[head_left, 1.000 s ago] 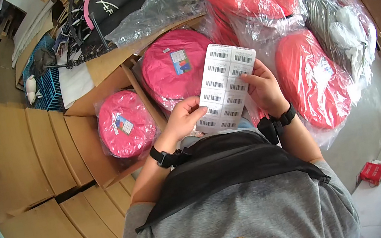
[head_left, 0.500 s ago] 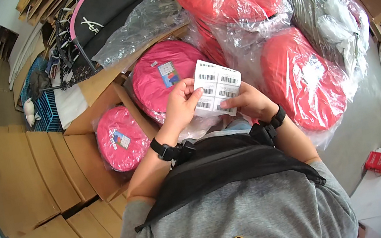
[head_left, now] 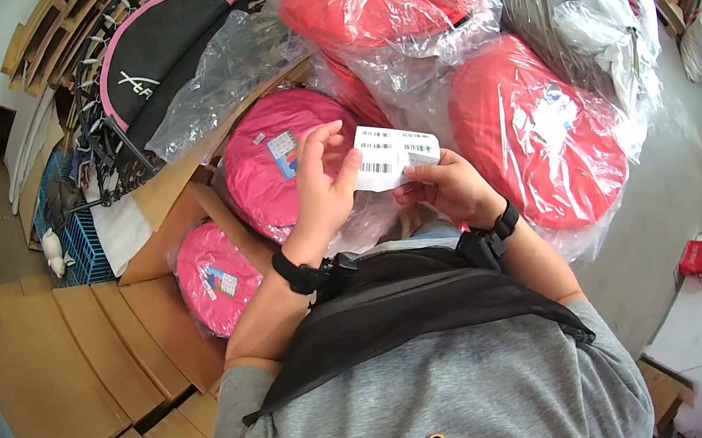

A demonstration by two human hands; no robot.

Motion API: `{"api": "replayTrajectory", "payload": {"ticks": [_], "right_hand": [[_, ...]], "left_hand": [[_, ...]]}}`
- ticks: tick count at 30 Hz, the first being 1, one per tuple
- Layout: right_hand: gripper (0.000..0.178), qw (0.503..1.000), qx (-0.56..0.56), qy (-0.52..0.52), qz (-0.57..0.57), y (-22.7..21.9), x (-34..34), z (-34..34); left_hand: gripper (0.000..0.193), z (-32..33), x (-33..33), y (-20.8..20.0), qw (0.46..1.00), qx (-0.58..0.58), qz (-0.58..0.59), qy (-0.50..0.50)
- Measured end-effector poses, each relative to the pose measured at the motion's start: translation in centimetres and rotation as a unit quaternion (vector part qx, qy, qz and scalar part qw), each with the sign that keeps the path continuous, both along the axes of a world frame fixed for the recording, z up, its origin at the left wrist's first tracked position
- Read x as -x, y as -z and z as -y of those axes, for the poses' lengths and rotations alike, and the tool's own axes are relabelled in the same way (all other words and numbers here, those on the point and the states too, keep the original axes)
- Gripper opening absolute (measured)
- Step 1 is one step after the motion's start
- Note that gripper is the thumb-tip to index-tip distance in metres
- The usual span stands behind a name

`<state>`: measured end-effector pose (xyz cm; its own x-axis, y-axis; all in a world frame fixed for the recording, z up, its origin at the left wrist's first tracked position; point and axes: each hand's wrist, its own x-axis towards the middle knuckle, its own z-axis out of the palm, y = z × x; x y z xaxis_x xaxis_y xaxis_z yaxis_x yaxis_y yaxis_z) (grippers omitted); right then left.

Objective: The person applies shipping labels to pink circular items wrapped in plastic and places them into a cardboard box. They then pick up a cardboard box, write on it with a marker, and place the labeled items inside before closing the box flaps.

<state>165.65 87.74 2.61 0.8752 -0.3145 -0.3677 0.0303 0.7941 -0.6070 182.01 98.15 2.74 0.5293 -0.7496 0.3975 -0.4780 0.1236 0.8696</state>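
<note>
label sheet (head_left: 391, 155) folded smaller | pinched between left hand (head_left: 323, 188), right hand (head_left: 448, 186) | grip apparently fingertips

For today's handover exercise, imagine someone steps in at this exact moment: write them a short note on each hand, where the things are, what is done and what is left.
Left hand: fingers on the left end of the white barcode label sheet.
Right hand: pinches the sheet's lower right edge.
Things: a pink round bagged item lies just beyond the hands in the open cardboard box; another pink one sits lower left; red bagged ones are piled to the right.
Done: both pink items already carry a label.
Left: the sheet is in hand, nothing peeled visibly.
</note>
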Motion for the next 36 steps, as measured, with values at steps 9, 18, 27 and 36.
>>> {"api": "replayTrajectory", "payload": {"ticks": [9, 18, 27, 36], "right_hand": [[0.027, 0.991, 0.117, 0.067, -0.008, -0.4, -0.7, 1.1], [0.027, 0.99, 0.126, 0.055, 0.019, -0.3, -2.1, 0.9], [0.023, 0.861, 0.502, -0.038, -0.069, -3.3, -1.4, 4.9], [0.016, 0.901, 0.426, -0.062, -0.042, -1.4, -3.3, 2.3]], "left_hand": [[0.036, 0.4, -0.1, -2.0, 0.982, -0.043, 0.184, 0.002], [0.013, 1.3, -1.1, -1.2, 0.925, -0.033, -0.362, 0.109], [0.016, 1.2, -5.3, -4.6, 0.944, -0.206, -0.12, 0.227], [0.037, 2.2, -4.0, -7.4, 0.957, -0.205, 0.014, 0.207]]}}
